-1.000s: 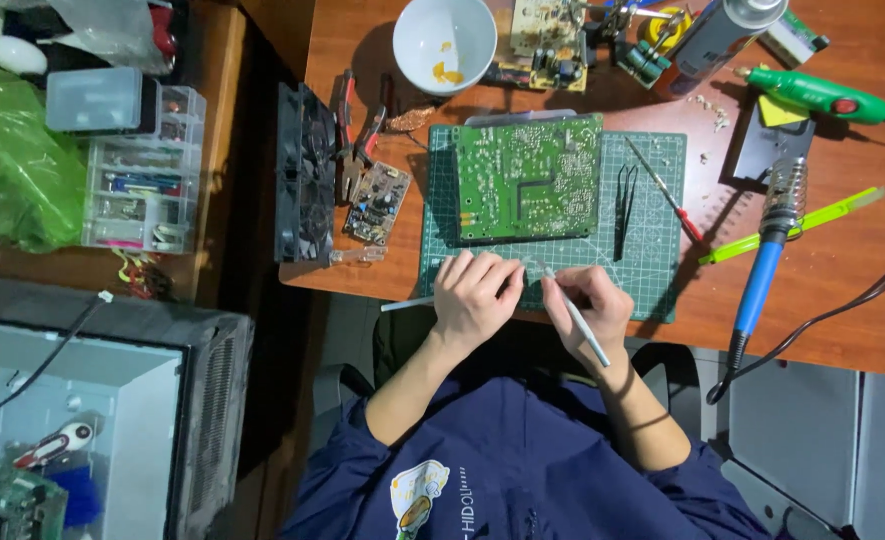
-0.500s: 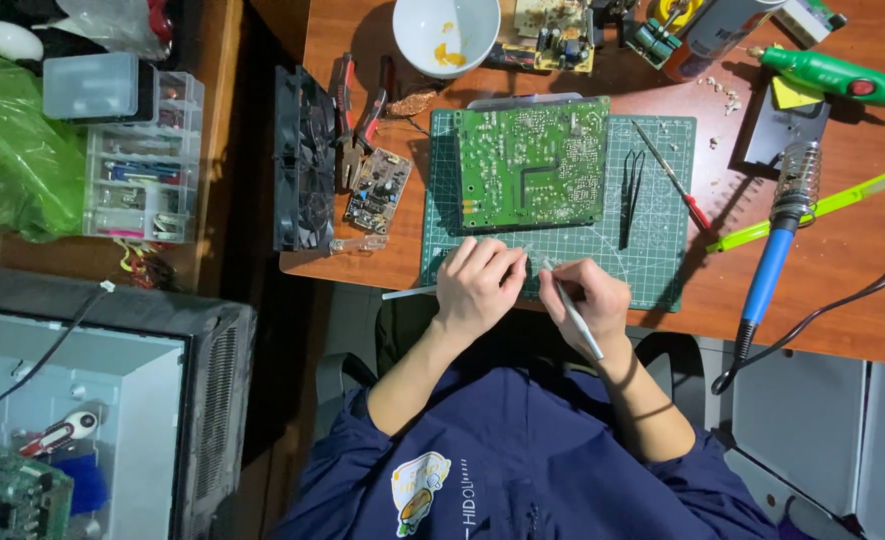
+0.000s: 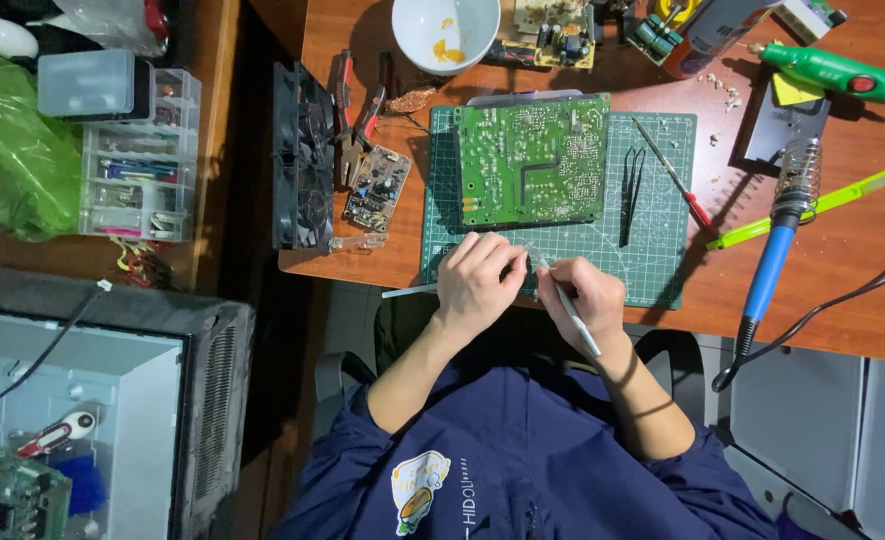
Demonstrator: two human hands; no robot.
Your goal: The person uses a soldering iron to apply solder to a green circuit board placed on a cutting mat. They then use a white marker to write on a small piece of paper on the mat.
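Hands: left hand [image 3: 477,280] and right hand [image 3: 580,298] sit close together at the near edge of the green cutting mat [image 3: 662,270].
Left hand: fingers curled down on the mat; whatever sits under them is hidden, so I cannot tell if it grips anything.
Right hand: closed round a thin grey-white tool [image 3: 570,312], held like a pen, tip pointing toward the left fingertips.
Board: green circuit board [image 3: 532,160] lies flat on the mat, solder side up, just beyond both hands and apart from them.
Near the mat: black tweezers [image 3: 630,190] and red-handled screwdriver [image 3: 674,185] to the right of the board; blue soldering iron [image 3: 772,250] in its coil stand further right, cable trailing off the desk.
Left of the mat: small brown board [image 3: 377,188], red-handled pliers [image 3: 354,115] and black fans [image 3: 300,155].
Far edge: white bowl [image 3: 444,30].
Risk, tool tip: likely to slip and jab the left fingers, since they crowd the point.
Risk, small part: anything tiny under the fingers could roll off the near desk edge.
Risk, cable: a snag from the right elbow might drag the iron.
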